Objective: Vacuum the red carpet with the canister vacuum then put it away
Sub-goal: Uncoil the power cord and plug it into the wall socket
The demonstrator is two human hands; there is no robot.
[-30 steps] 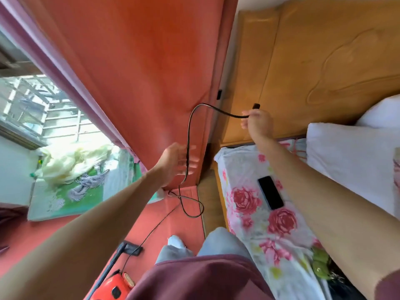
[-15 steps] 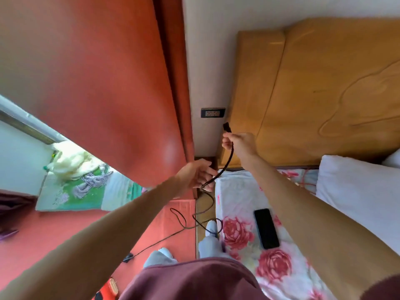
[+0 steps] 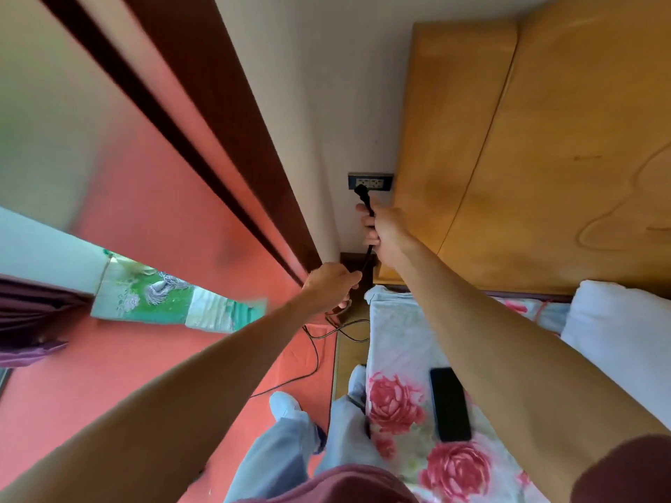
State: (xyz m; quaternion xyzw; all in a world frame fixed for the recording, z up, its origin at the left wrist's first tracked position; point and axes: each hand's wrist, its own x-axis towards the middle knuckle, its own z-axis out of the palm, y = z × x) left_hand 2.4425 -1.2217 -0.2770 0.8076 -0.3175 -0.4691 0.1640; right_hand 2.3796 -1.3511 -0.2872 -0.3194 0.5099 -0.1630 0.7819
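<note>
- Along the lower left of the frame lies the flat red carpet (image 3: 109,375), not yet vacuumed by my reading. The canister vacuum itself is out of view.
- Just above the knees, loose loops of the thin black power cord (image 3: 316,352) trail over the carpet edge. Feet should stay off them so the slack feeds freely.
- At mid-frame the left hand (image 3: 328,285) is curled round the cord, well placed to pass slack up without tugging.
- Higher up, the right hand (image 3: 386,226) grips the cord just behind the black moulded plug (image 3: 360,192). A hold on the plug body itself would steer better.
- Farthest off, the dark-framed twin wall socket (image 3: 370,181) sits beside the tan wooden headboard (image 3: 544,139). The plug tip is just below the left outlet, so square the pins first, then push straight in.
</note>
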